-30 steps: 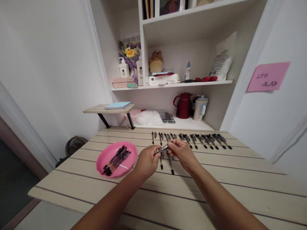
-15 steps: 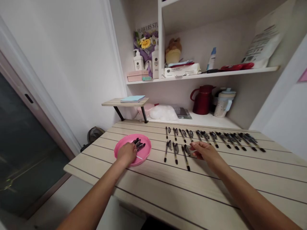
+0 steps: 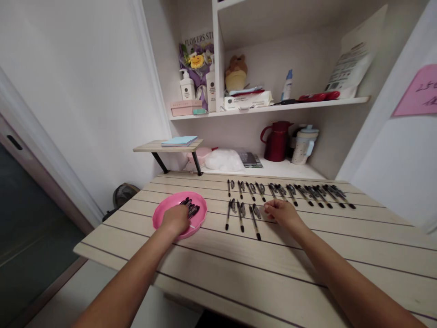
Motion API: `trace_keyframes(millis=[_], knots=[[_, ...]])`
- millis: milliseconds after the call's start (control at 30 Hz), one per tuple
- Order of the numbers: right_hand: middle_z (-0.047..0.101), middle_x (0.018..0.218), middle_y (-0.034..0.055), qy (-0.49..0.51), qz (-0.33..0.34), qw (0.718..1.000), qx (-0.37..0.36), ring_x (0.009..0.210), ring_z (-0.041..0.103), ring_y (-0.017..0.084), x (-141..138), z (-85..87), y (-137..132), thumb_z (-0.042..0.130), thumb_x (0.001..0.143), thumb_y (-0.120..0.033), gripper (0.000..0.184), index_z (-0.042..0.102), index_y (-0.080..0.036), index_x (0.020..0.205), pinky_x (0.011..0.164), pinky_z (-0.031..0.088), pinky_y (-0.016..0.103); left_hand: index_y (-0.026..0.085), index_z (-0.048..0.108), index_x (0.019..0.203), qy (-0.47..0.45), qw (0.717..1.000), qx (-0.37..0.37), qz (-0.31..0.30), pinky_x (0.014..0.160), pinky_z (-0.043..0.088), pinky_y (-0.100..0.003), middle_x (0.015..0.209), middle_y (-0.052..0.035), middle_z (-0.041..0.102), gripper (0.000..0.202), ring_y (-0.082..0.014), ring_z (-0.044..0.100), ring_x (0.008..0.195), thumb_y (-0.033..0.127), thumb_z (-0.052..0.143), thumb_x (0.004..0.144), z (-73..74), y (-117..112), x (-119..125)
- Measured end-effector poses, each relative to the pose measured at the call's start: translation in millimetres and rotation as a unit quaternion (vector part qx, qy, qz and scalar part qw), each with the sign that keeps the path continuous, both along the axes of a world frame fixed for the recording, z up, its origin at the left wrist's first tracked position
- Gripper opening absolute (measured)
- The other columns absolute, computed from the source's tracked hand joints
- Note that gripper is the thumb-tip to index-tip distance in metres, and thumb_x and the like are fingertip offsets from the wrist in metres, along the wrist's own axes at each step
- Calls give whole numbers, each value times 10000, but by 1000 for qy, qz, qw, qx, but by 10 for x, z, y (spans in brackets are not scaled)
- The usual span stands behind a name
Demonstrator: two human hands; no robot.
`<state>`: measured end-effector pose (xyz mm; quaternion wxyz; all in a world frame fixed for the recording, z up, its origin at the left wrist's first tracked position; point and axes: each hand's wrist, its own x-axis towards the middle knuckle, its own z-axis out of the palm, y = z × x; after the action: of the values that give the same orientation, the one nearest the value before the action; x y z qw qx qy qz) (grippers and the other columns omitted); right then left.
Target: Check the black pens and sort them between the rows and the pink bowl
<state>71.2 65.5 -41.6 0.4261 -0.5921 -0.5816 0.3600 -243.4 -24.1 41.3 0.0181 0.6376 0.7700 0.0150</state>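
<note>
My left hand (image 3: 175,219) reaches into a round pink tray (image 3: 157,213), over a small heap of black pens (image 3: 191,207). Its fingertips are hidden behind the hand, so its grip does not show. A thin white strip (image 3: 192,227) lies in the tray beside it. My right hand (image 3: 280,212) hovers just right of the near row of pens, thumb and fingers drawn together with nothing visible in them. Closest to it lies an uncapped pen (image 3: 255,223) with its dark clear cap (image 3: 256,211). Two similar pens (image 3: 241,217) with caps alongside lie to its left.
A longer row of uncapped pens and caps (image 3: 300,195) stretches across the back of the slatted table (image 3: 218,269). Behind stand a small raised shelf (image 3: 143,148), a red jug (image 3: 276,143) and a pale tumbler (image 3: 303,148). A loaded wall shelf (image 3: 293,105) hangs above.
The view has turned slightly right, bringing a pink note into sight. My right thumb and fingers have come closer together. The left hand stays in the tray; the near row looks the same.
</note>
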Motion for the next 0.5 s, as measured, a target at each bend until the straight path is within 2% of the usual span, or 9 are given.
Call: trace_keyframes(millis=[100,200,267,333,433,500], knots=[[603,530,6,-100,4,995,21,503,549,147,-9,-11,17,530,671,-302,140,597,-180,684,490,379,242,165,639,803,-4,1000,18,-14,626,379,-292,854,-135,669,180,-258,601,793,267,560,676,42,-5,90],[641,631,37,-197,5,980,34,583,570,165,-55,34,1,535,676,-336,192,610,-171,740,529,367,249,170,625,802,-53,992,72,-87,629,374,-273,869,-101,660,178,-210,589,767,255,481,741,42,-9,300],[654,706,64,-253,4,967,35,638,580,179,-104,80,-26,559,667,-343,234,607,-161,807,555,360,253,178,618,794,-105,978,88,-160,633,379,-264,844,-80,658,180,-191,581,748,259,461,762,1,4,520],[656,757,85,-303,2,952,33,674,584,190,-161,122,-63,589,651,-317,284,590,-153,883,573,351,256,185,617,796,-143,965,87,-204,651,391,-269,823,-74,656,169,-193,579,748,256,469,760,-64,48,780],[654,794,100,-349,8,937,35,712,587,198,-244,150,-117,596,659,-267,336,557,-149,971,594,341,258,179,621,840,-169,956,79,-226,712,411,-298,841,-102,654,182,-220,586,804,240,469,760,-169,178,1165],[654,819,105,-364,13,930,39,749,591,204,-283,142,-136,592,673,-246,327,552,-151,984,606,338,257,165,616,897,-176,958,58,-221,736,422,-320,880,-132,653,211,-242,593,846,235,471,759,-230,286,1382]])
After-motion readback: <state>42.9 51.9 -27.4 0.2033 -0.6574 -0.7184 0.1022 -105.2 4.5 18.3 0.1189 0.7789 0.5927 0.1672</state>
